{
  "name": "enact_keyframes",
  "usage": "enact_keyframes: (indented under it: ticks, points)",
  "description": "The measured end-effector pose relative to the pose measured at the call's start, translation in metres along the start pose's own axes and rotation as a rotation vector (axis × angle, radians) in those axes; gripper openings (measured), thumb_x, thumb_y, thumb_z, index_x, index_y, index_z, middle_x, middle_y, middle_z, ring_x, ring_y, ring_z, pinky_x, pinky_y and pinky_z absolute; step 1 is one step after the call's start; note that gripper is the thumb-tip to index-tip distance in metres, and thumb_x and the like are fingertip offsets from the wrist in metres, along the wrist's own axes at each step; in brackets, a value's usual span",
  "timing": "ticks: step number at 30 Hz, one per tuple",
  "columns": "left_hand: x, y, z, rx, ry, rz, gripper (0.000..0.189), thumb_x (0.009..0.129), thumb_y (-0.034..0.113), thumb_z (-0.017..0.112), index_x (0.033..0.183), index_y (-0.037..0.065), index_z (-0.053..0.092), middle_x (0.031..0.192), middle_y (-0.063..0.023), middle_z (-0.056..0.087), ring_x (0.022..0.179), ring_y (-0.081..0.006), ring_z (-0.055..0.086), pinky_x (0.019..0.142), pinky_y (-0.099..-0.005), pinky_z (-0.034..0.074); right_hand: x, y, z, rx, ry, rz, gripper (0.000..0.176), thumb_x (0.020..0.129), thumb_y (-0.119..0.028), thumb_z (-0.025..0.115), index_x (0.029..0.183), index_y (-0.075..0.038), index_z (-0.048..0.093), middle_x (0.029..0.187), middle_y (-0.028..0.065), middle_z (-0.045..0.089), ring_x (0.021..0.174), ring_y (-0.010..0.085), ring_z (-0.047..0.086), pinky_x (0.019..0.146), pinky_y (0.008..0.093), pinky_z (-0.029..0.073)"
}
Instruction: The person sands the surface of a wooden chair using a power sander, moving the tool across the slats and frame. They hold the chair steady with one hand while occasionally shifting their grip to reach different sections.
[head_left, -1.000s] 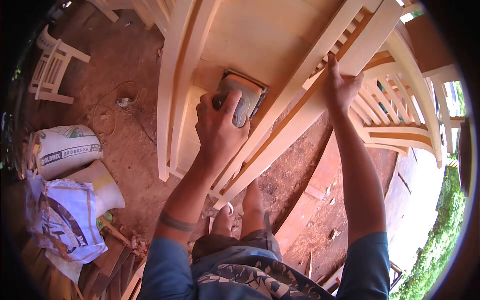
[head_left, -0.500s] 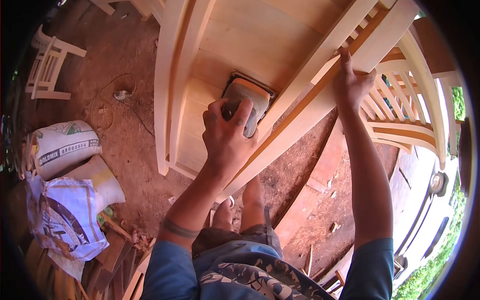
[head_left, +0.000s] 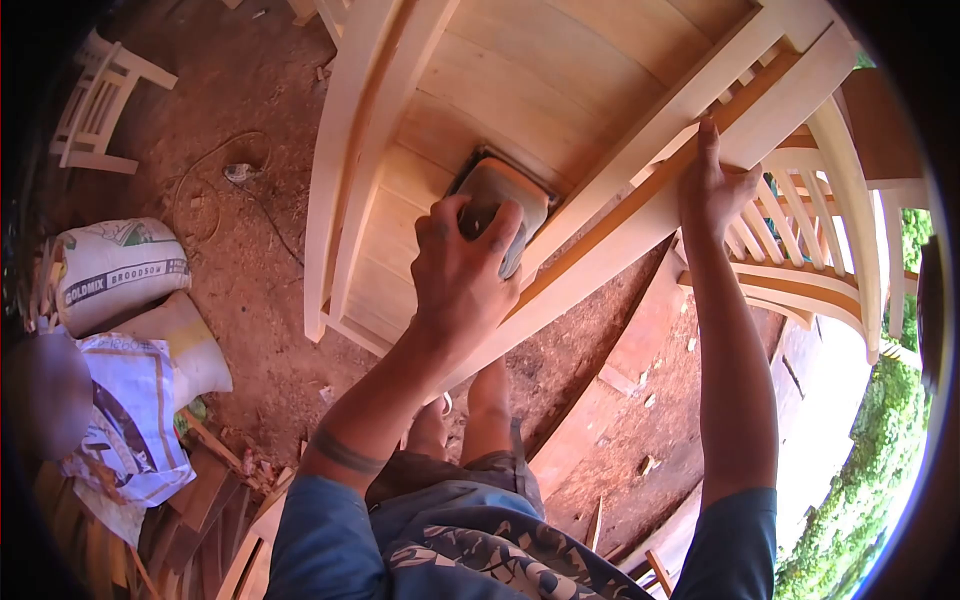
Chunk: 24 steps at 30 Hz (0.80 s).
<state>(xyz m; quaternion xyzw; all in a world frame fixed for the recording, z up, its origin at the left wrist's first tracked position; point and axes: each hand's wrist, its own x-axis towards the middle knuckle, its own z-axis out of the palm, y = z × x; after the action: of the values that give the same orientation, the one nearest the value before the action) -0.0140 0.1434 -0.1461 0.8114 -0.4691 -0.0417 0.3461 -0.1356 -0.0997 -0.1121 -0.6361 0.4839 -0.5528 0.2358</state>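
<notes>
An unfinished pale wooden chair (head_left: 560, 70) stands in front of me, its planked seat facing up. My left hand (head_left: 465, 275) grips a grey sanding block (head_left: 505, 195) pressed flat on the near part of the seat. My right hand (head_left: 715, 185) holds the chair's long side rail (head_left: 640, 215), fingers stretched along its upper edge. My bare feet show below the chair on the red earth.
Printed sacks (head_left: 115, 275) and wood offcuts (head_left: 215, 490) lie at the left. A small white chair frame (head_left: 100, 110) stands at the upper left. More slatted chairs (head_left: 815, 240) are stacked at the right. A cord (head_left: 240, 175) lies on the dirt floor. Green plants border the lower right.
My left hand with the sanding block has shifted slightly up and right along the seat. My right hand slid a little farther up the rail, and the view has shifted a little.
</notes>
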Motion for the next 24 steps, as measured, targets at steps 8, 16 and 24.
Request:
enact_keyframes:
  ticks: [8, 16, 24]
  points:
    - [0.004, 0.008, 0.009, -0.028, 0.091, 0.012, 0.062, 0.068, 0.006, 0.082, 0.123, 0.022, 0.059, 0.117, -0.0171, 0.048, 0.105, -0.0387, 0.055, 0.078, -0.0506, 0.054, -0.002, -0.002, -0.004, -0.023, 0.001, 0.006, 0.078, 0.077, -0.051, 0.086, 0.12, 0.008, 0.058, 0.104, 0.017, 0.069, 0.095, 0.0253, 0.066, 0.088, 0.0368, 0.051]
    - [-0.003, 0.005, 0.004, 0.018, 0.003, -0.026, 0.061, 0.068, 0.007, 0.083, 0.123, 0.021, 0.059, 0.117, -0.0163, 0.048, 0.105, -0.0387, 0.055, 0.082, -0.0505, 0.053, 0.003, 0.005, -0.003, -0.062, 0.012, -0.028, 0.077, 0.077, -0.053, 0.086, 0.116, 0.009, 0.059, 0.1, 0.0165, 0.069, 0.093, 0.0247, 0.066, 0.087, 0.0363, 0.051]
    - [0.006, 0.011, 0.008, -0.019, 0.083, 0.009, 0.064, 0.069, 0.007, 0.083, 0.125, 0.024, 0.058, 0.119, -0.0165, 0.047, 0.105, -0.0385, 0.055, 0.079, -0.0504, 0.054, 0.002, 0.001, -0.006, -0.086, -0.029, 0.005, 0.087, 0.075, -0.056, 0.086, 0.117, 0.011, 0.051, 0.1, 0.0204, 0.067, 0.096, 0.0299, 0.066, 0.088, 0.0394, 0.052]
